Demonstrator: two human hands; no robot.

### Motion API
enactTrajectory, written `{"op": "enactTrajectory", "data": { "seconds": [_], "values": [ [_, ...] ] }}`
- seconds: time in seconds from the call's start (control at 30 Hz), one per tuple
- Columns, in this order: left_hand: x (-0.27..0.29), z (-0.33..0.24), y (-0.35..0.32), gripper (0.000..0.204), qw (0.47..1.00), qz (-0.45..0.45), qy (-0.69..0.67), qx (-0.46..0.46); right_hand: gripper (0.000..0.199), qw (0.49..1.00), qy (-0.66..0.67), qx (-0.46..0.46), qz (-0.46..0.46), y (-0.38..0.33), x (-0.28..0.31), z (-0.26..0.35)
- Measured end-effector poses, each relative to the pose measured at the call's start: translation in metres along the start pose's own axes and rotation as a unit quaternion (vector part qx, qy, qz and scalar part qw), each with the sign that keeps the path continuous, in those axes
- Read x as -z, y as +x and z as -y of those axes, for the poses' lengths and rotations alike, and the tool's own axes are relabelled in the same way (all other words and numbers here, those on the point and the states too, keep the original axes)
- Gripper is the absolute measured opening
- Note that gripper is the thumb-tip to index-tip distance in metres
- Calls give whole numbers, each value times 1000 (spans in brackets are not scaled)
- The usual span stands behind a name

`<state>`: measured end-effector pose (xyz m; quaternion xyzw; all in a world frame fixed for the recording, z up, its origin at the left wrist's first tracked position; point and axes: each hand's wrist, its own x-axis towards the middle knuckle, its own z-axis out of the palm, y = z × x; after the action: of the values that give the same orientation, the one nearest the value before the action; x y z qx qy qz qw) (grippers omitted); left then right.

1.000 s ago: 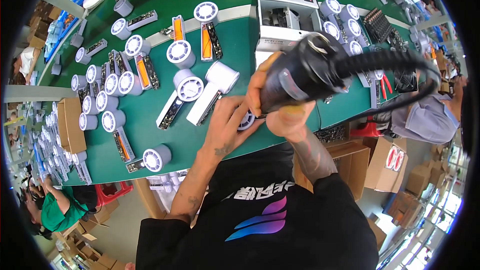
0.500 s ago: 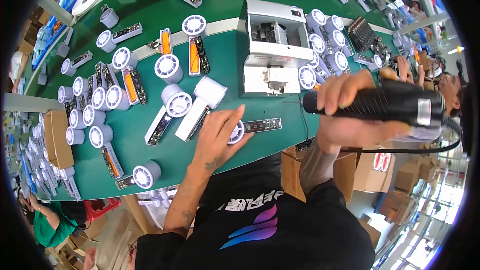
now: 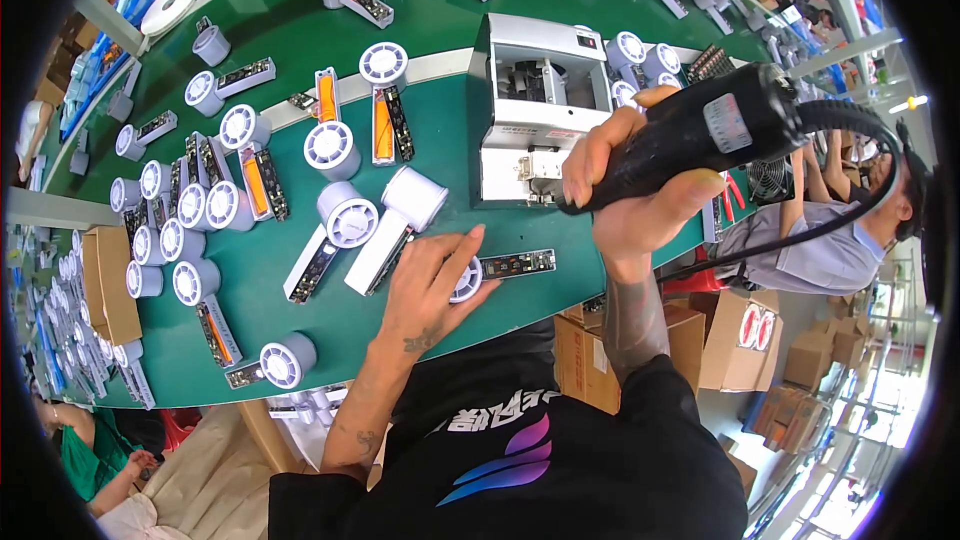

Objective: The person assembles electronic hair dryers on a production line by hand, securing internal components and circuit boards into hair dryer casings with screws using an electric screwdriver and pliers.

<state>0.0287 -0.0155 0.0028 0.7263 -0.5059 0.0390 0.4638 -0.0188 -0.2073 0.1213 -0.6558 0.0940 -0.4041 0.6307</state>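
My left hand (image 3: 425, 288) rests on the green bench with its fingers around the round head of a pale lilac handheld fan (image 3: 467, 286). The fan's opened handle, with a dark circuit board (image 3: 518, 264) in it, points right. In my right hand (image 3: 635, 220) is a black electric screwdriver (image 3: 690, 135), its nose slanting down to the left and its cable end raised. The bit's tip cannot be made out. Just behind the nose stands a grey metal screw feeder (image 3: 545, 120). Two more fans, one of them (image 3: 350, 216) with its board showing, lie beside my left hand.
Several opened fans crowd the left of the bench, some with an orange battery (image 3: 258, 183). A cardboard box (image 3: 110, 285) stands at the left edge. More fans lie on the green belt (image 3: 290, 10) behind. Red-handled pliers (image 3: 733, 195) and a person (image 3: 800, 240) are at the right.
My right hand has brought the screwdriver left toward the screw feeder's front and tipped its cable end up. My left hand stays on the fan. The view has shifted slightly.
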Motion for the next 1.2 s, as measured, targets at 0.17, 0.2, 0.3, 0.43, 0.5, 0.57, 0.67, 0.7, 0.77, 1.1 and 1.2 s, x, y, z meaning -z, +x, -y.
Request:
{"op": "enactTrajectory", "data": {
  "seconds": [0.17,0.2,0.3,0.43,0.5,0.57,0.67,0.7,0.77,1.1,1.2],
  "values": [
    [1,-2,3,71,1000,10,-7,-8,98,981,191,-22,3,-34,-2,4],
    [1,-2,3,71,1000,11,-8,-13,98,981,194,-26,1,-41,-5,3],
    [1,-2,1,69,1000,13,-7,-8,101,986,155,-47,38,-53,-16,-2],
    [-3,-2,-1,68,1000,9,-14,-9,103,985,140,-97,29,-59,-20,-6],
    [1,-4,-2,68,1000,6,-5,-11,103,984,141,-100,33,-59,-21,-8],
    [2,-4,-3,67,1000,6,0,-12,102,984,139,-104,34,-60,-20,-10],
    [1,-2,-2,68,1000,8,-2,-11,101,982,159,-97,38,-60,-18,-13],
    [1,-1,-1,68,1000,9,-4,-9,100,979,178,-94,37,-60,-18,-13],
    [0,0,0,68,1000,10,-5,-8,99,976,196,-92,36,-60,-19,-15],
    [18,-10,6,42,993,98,61,-18,83,969,216,-30,115,-88,-23,-31],
    [10,-21,13,36,978,159,136,-24,81,971,206,-17,119,-93,-9,-23]
  ]
}}
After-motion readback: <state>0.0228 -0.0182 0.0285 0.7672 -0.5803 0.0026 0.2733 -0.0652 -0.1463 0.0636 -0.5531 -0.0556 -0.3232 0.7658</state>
